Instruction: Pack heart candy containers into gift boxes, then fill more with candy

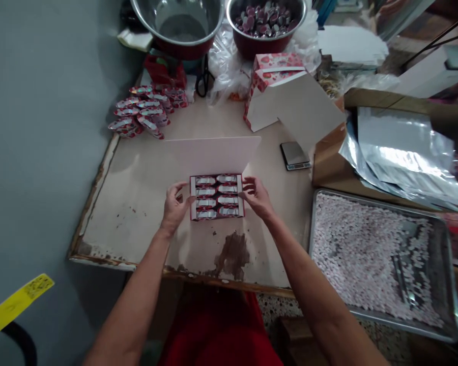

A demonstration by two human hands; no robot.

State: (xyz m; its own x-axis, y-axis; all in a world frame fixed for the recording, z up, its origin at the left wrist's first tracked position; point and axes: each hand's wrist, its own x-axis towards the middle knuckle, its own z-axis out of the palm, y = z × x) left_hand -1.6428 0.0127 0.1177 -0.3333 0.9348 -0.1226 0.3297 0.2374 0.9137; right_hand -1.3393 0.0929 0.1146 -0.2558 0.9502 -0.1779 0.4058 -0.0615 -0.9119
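Note:
A small open carton box [217,218] lies on the table before me, its large white lid [213,152] raised at the far side. Two columns of red-and-white foil packets [206,202] fill it, with narrow white flaps along both short sides. At the box's left side is my left hand [174,207], thumb on the edge and fingers curled outside it. My right hand [258,197] grips the opposite side the same way, its thumb at the right flap.
More packets [148,109] stand at the back left near scissors [204,77]. Behind are two metal bowls [177,38]. On the right are a digital scale [294,155], a cardboard box [330,160] of silver bags, and a tray [452,284] of small pale pieces.

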